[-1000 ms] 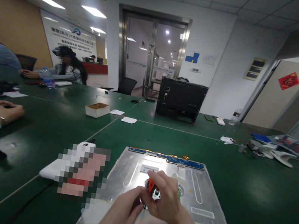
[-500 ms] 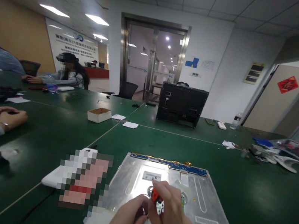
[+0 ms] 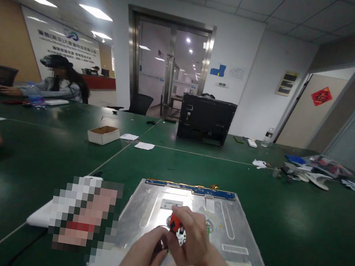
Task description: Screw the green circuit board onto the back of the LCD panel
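Toward the surface's near edge, right hand [image 3: 194,239] grips red tool [image 3: 175,223] over mid-panel [image 3: 241,240]; left hand [image 3: 145,249] curled alongside, hold hidden. Hands barely shifted, view swung; same spot being worked.

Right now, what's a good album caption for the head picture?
Right hand grips an orange tool over a silver panel, left hand alongside.

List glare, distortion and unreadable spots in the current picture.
Head view: white glare on the metal panel, softer on the green table at right; head view: coarse pixelation over the pink item; head view: wide-angle stretch toward the edges; head view: detail between left hand and right hand, below the orange tool, too small to make out.
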Action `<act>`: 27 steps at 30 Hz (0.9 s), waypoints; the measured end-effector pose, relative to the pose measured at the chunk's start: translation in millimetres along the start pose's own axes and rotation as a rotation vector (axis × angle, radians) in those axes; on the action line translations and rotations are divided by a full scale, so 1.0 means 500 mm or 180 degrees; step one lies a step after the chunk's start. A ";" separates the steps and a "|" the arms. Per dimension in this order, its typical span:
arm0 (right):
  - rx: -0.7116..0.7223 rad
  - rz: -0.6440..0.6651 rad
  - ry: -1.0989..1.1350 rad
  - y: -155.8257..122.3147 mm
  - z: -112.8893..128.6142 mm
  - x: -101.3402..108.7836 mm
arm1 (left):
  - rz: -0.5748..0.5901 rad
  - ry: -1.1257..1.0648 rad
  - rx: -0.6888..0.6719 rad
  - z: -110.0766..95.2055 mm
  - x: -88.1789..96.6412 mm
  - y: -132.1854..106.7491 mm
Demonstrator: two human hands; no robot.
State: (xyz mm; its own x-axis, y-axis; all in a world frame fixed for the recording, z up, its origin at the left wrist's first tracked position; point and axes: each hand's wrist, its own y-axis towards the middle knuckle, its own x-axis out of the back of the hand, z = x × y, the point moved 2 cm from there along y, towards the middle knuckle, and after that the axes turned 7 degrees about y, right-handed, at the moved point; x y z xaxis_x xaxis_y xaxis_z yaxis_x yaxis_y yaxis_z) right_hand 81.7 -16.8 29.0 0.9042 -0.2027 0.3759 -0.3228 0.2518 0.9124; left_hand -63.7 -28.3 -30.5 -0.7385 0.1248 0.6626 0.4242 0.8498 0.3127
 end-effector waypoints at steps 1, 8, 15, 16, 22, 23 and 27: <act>-0.0014 -0.0009 0.0071 0.000 -0.002 0.001 | -0.0013 0.0015 0.0005 0.001 0.000 0.000; -0.0120 -0.0070 0.0063 0.003 -0.004 0.001 | -0.0020 0.0100 0.0016 -0.003 0.001 0.001; -0.0282 -0.0108 -0.0321 -0.001 -0.002 0.003 | 0.0016 0.0141 0.0144 -0.008 0.002 -0.001; -0.0327 -0.0104 -0.0358 -0.002 -0.005 0.006 | 0.0040 0.0172 0.0182 -0.008 0.003 -0.001; -0.0500 -0.0011 -0.0198 0.002 -0.008 0.022 | 0.0169 0.0208 0.0162 -0.018 0.008 0.002; -0.0494 -0.0009 -0.0150 0.003 -0.006 0.024 | 0.0190 0.0216 0.0164 -0.020 0.008 0.003; -0.0532 -0.0068 -0.0168 0.006 -0.003 0.024 | 0.0226 0.0279 0.0196 -0.023 0.008 0.004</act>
State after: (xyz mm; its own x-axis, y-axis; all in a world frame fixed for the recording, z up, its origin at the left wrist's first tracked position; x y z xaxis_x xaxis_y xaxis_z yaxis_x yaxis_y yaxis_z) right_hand 92.1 -17.3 35.9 0.8930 -0.2578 0.3688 -0.2489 0.3998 0.8822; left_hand -59.7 -32.2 -19.4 -0.6579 0.1429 0.7394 0.4389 0.8706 0.2223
